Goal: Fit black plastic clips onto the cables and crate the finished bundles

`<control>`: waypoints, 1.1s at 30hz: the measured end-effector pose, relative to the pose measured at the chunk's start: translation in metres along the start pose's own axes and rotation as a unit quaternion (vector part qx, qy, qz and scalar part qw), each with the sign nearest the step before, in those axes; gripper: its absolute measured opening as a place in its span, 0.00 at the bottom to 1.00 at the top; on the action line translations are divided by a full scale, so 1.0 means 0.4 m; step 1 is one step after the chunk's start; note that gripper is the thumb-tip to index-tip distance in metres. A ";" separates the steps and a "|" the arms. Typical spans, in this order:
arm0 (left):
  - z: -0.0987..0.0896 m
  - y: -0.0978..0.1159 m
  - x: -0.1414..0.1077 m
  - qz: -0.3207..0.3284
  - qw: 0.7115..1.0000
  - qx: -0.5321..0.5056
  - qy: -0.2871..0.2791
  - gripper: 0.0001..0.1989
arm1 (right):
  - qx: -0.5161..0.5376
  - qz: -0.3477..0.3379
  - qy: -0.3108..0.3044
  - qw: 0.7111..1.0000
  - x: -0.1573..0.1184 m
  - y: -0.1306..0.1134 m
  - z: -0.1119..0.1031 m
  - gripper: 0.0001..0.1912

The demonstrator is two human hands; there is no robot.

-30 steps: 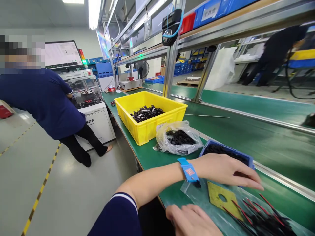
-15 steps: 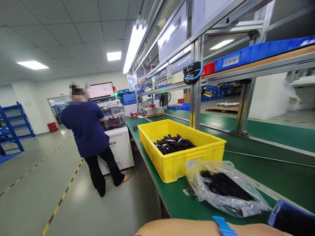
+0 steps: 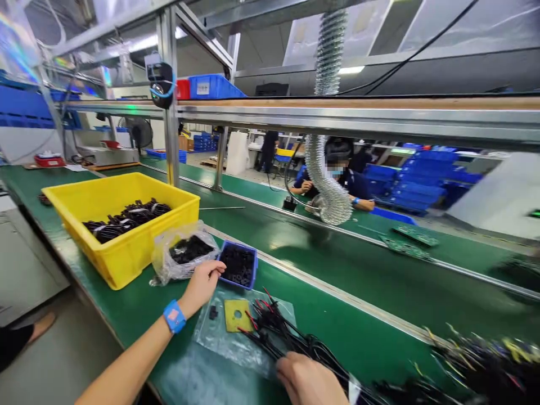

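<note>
My left hand point(image 3: 206, 281) is at the near left edge of a small blue bin point(image 3: 255, 269) full of small black parts. Its fingers are pinched together, and whatever lies between them is hidden. Lower down, my right hand point(image 3: 312, 379) curls its fingers round a black cable point(image 3: 270, 350) at the edge of a bundle with bare red wire ends. Between the hands, a clear plastic bag point(image 3: 228, 350) lies flat, with a yellow square pad point(image 3: 237, 315) with a round hole and a small black part point(image 3: 213, 312) on it.
A yellow bin point(image 3: 126, 270) of bundled black cables stands at left, beside an open plastic bag point(image 3: 162, 261) of black parts. More wires point(image 3: 485, 365) lie at lower right. Across the green bench point(image 3: 337, 298), a co-worker point(image 3: 337, 180) sits behind a flexible duct point(image 3: 327, 185).
My view has swung right, from the aisle and a standing person to the bench. Both my hands now show; before, only a forearm with a blue band was visible.
</note>
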State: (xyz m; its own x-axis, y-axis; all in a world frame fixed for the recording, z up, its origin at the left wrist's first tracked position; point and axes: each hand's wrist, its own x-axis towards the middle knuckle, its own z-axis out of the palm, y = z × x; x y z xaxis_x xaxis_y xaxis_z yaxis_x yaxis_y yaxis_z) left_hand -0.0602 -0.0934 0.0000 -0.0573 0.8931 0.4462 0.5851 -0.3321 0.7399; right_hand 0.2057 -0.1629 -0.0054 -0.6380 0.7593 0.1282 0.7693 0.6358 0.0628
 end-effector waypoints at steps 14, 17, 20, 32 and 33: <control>0.007 0.011 -0.132 -0.055 0.969 0.187 -0.152 0.06 | -0.118 0.006 0.118 0.986 0.023 -0.070 0.078 0.19; 0.005 -0.003 -0.144 -0.091 0.965 0.186 -0.159 0.05 | -0.157 0.020 0.087 0.984 0.030 -0.076 0.094 0.21; 0.003 -0.004 -0.149 -0.113 0.963 0.181 -0.166 0.05 | -0.141 0.025 0.082 0.986 0.043 -0.069 0.098 0.17; 0.004 -0.005 -0.175 -0.102 0.977 0.104 -0.158 0.08 | -0.065 0.008 0.143 0.988 0.071 -0.050 0.098 0.20; 0.003 -0.004 -0.174 -0.099 0.977 0.102 -0.158 0.08 | -0.059 0.011 0.132 0.989 0.074 -0.052 0.099 0.20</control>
State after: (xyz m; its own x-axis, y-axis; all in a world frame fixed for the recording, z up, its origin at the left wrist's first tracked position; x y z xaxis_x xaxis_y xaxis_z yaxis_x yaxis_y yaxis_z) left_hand -0.0562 -0.1546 -0.0329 0.0473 0.9936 0.1026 0.7382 -0.1040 0.6665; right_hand 0.1697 -0.1482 -0.0422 -0.6025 0.6994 0.3846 0.7910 0.5875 0.1708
